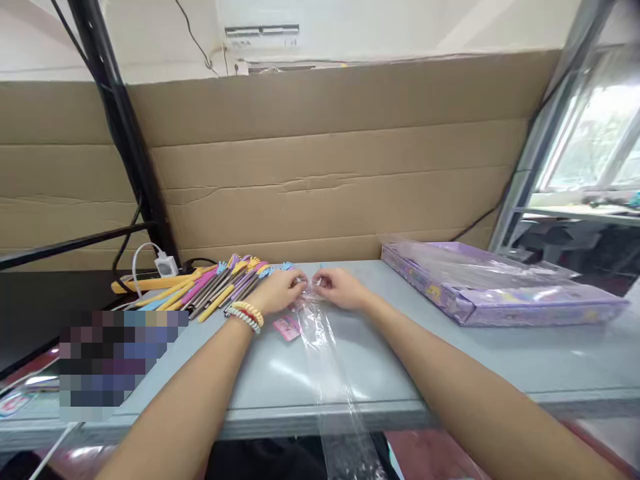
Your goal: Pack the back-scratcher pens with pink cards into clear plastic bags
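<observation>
You're midway, the clear plastic sleeve [319,337] pinched at its far end, no stick visible inside; colourful sticks [213,291] lie piled leftward. Left hand [277,292] and right hand [344,288] both grip it, fingers nearly closed, its tail draping over the worktop's [395,360] front edge.

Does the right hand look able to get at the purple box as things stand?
Probably yes: nothing visible stands between the right hand and the purple box, though that hand pinches the clear plastic sleeve and would likely need freeing.
</observation>
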`<state>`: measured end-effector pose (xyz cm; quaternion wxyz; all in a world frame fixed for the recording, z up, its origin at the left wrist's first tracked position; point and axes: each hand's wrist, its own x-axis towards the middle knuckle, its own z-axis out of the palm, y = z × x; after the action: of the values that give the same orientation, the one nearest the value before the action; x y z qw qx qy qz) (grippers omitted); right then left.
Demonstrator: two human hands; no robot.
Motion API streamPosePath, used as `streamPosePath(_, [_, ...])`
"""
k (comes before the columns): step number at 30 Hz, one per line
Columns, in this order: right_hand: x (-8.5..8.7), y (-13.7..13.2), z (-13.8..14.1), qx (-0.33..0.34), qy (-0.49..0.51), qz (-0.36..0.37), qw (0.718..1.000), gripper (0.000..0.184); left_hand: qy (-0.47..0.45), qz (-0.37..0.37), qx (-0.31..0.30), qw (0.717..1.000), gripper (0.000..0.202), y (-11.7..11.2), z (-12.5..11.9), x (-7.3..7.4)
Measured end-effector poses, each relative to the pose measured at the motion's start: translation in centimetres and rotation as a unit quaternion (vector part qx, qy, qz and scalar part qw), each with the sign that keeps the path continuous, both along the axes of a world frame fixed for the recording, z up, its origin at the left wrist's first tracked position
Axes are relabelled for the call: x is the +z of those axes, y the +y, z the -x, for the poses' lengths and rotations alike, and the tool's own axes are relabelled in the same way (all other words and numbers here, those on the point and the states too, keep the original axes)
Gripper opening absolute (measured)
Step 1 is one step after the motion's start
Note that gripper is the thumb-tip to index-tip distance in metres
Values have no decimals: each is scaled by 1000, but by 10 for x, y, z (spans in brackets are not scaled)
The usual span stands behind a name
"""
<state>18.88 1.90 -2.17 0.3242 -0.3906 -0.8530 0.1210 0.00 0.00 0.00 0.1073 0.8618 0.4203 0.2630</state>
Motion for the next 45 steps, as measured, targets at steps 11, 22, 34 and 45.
streamPosePath(11, [3,-5,0,3,-20,45,999,21,24,30,-12,999,24,-3,1,1])
streamPosePath(22, [4,-7,0,-10,-38,46,998,15,28,41,-13,999,25,0,1,-2])
streamPosePath(34, [0,-4,-1,-8,-62,56,996,18,45,27,-9,999,27,1,2,-3])
streamPosePath(45, [4,-7,0,-3,-75,68,995,17,68,25,3,997,24,-2,1,0])
